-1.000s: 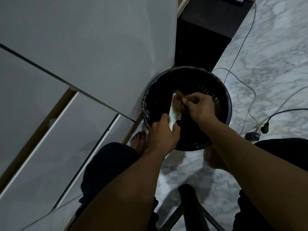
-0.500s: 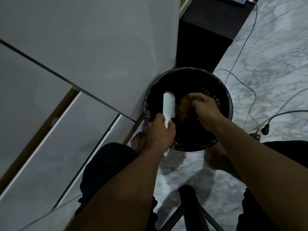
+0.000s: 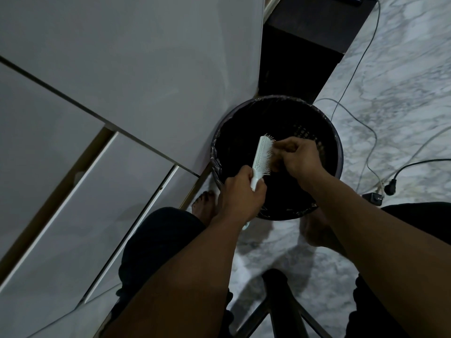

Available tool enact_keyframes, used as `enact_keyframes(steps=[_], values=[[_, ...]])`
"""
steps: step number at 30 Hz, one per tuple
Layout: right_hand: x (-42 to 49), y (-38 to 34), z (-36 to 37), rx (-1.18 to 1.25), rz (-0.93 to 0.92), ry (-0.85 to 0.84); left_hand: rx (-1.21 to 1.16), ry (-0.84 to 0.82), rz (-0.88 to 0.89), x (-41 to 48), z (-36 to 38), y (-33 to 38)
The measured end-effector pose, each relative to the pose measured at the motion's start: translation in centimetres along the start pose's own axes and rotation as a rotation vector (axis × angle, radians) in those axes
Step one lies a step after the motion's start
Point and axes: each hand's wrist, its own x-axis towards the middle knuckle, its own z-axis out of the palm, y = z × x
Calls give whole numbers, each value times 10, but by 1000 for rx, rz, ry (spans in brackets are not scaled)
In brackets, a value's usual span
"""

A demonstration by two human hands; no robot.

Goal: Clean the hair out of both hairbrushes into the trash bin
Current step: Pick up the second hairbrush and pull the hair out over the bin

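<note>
A white hairbrush (image 3: 261,157) is held over a round black trash bin (image 3: 327,125) lined with a dark bag. My left hand (image 3: 240,195) is closed around the brush's handle, bristles pointing right. My right hand (image 3: 296,156) is against the bristles with its fingers pinched at them; a brownish tuft of hair (image 3: 273,164) shows between fingers and bristles. Only one hairbrush is in view.
White cabinet fronts (image 3: 122,93) stand at the left, a dark unit (image 3: 305,52) behind the bin. Cables and a plug (image 3: 391,189) lie on the marble floor at the right. My bare feet flank the bin; a black stool leg (image 3: 280,301) is below.
The right hand pulled a clump of hair off the brush, moved it away over the bin, and has now come back to the bristles. The brush tilted slightly rightward.
</note>
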Motion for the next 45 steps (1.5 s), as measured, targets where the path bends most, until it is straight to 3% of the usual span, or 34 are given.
enact_keyframes(steps=[3,6,10,16,20,23,29,32,36,41,45], values=[[0,-3,-2,-16,7,60,17,-4,-17,0,0,0],[3,-16,-10,122,82,94,-4,49,-85,0,-2,0],[5,-18,-14,209,172,24,-48,77,-118,3,-4,-1],[1,-1,-8,-482,107,35,-43,88,-85,3,-3,1],[-9,-9,2,-180,26,-95,11,55,-37,1,-5,2],[-14,-9,9,-192,-135,-93,70,45,-34,-3,-7,6],[-11,-4,13,-272,-124,-170,134,57,6,-7,-13,10],[-14,-4,12,-332,-178,-120,181,36,23,-8,-14,9],[-14,-8,9,-345,-236,-51,41,38,14,-2,-5,4],[-16,-13,7,-66,-117,-33,-37,59,-9,3,0,2],[-10,-24,-2,211,151,86,-47,82,-17,4,0,-2]])
